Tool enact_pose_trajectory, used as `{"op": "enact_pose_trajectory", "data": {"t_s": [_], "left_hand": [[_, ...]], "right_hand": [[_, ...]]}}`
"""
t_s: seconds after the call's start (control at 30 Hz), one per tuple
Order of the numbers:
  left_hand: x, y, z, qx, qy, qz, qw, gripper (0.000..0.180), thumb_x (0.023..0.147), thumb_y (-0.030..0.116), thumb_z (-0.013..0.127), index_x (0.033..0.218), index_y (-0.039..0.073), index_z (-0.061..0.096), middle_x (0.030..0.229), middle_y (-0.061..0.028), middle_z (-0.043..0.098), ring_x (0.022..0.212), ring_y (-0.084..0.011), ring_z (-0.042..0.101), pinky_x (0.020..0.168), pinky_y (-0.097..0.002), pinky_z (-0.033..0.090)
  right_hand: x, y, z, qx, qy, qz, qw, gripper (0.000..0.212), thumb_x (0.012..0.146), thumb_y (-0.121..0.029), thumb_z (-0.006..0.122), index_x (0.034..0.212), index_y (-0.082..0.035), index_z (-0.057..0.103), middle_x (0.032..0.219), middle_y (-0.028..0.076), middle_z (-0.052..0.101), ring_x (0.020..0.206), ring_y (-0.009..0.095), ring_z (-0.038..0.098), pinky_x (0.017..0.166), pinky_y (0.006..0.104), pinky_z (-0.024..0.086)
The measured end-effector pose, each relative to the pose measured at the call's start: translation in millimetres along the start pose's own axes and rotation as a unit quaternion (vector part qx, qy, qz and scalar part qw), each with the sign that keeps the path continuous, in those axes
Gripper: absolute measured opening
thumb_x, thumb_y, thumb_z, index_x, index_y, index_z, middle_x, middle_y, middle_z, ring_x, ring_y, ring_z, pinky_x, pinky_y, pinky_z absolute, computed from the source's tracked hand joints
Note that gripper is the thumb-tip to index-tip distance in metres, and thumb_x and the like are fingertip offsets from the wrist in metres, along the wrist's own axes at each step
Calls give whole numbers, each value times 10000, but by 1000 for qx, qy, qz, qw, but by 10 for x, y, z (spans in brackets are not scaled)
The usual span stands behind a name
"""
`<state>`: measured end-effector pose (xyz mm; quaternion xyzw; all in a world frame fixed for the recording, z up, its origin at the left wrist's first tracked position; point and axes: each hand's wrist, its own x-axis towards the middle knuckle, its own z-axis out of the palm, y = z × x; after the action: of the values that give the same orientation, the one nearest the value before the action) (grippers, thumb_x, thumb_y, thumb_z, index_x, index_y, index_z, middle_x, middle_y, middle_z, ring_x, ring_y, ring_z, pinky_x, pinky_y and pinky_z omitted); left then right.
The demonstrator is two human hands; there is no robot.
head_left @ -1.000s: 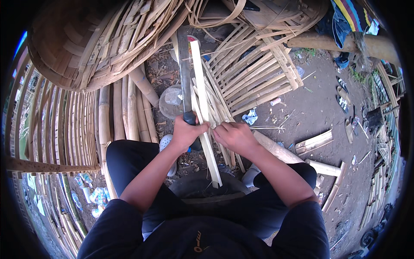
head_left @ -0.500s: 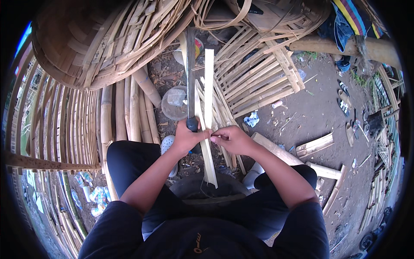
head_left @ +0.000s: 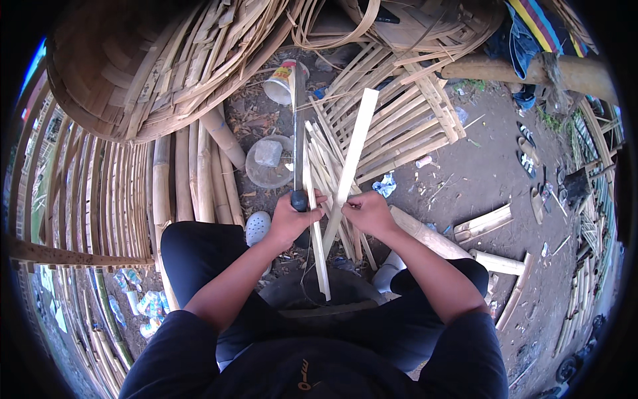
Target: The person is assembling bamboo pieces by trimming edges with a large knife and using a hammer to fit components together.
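My left hand (head_left: 290, 220) is closed around the black handle (head_left: 298, 200) of a long knife, its dark blade (head_left: 300, 133) pointing away from me. A narrow bamboo strip (head_left: 319, 259) passes under the fingers of that hand, its near end hanging between my knees. To the right, my right hand (head_left: 369, 213) pinches a wider, pale bamboo strip (head_left: 359, 143), which leans to the far right. Its lower end crosses behind the narrow strip. A thin thread or fibre hangs near the narrow strip's near end.
Bamboo slats in a panel (head_left: 405, 120) lie ahead, with loose strips in front. Big woven bamboo baskets (head_left: 106, 73) stand at the far left above bamboo poles (head_left: 163, 179). A clear tub (head_left: 266, 174) and a paper cup (head_left: 282, 83) sit on the ground. Cut bamboo pieces (head_left: 485, 223) lie right.
My right hand has moved slightly right, away from the left. The pale strip has swung from upright to a rightward slant and come apart from the narrow strip.
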<state>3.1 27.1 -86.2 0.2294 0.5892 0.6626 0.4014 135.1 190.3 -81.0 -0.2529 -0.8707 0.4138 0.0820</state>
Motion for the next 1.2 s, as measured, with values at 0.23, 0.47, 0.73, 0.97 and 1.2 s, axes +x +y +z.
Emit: {"op": "enact_pose_trajectory", "data": {"t_s": [0.23, 0.47, 0.73, 0.97, 1.2], "left_hand": [[56, 84, -111, -51, 15, -3, 999, 456, 770, -73, 609, 1204, 21, 507, 1211, -145, 583, 1006, -254, 641, 711, -331, 536], [76, 207, -161, -96, -13, -83, 992, 574, 729, -100, 560, 1283, 4, 451, 1292, -191, 540, 1084, -278, 600, 744, -350, 520], [90, 15, -202, -98, -47, -202, 973, 683, 669, -54, 576, 1332, 43, 448, 1217, -122, 575, 1180, -251, 549, 856, -382, 487], [125, -81, -317, -187, -239, -254, 918, 889, 564, 139, 606, 1424, 108, 382, 1474, -50, 382, 1390, -175, 303, 1108, -468, 222], [-18, -73, -231, -230, -242, -334, 882, 860, 541, 121, 631, 1369, 13, 424, 1257, -205, 536, 1042, -365, 581, 940, -457, 433]], "right_hand": [[90, 133, -435, 116, 63, 134, 982, 225, 844, -171, 640, 927, 26, 711, 637, 23, 637, 583, 70, 529, 553, 271, 440], [42, 95, -851, 182, 87, 207, 957, 248, 838, -188, 659, 920, 40, 713, 640, 2, 609, 555, 69, 480, 517, 258, 396], [-4, 175, -1039, 266, 40, 209, 940, 232, 848, -189, 655, 913, 31, 694, 564, -43, 473, 441, 46, 357, 401, 243, 262], [13, 203, -902, 354, 9, 245, 903, 140, 866, -159, 630, 844, -21, 627, 566, -65, 395, 421, 43, 299, 379, 240, 199], [27, 103, -651, 428, -6, 264, 864, 148, 909, -168, 609, 814, -61, 572, 581, -76, 359, 442, 39, 282, 393, 237, 185]]}}
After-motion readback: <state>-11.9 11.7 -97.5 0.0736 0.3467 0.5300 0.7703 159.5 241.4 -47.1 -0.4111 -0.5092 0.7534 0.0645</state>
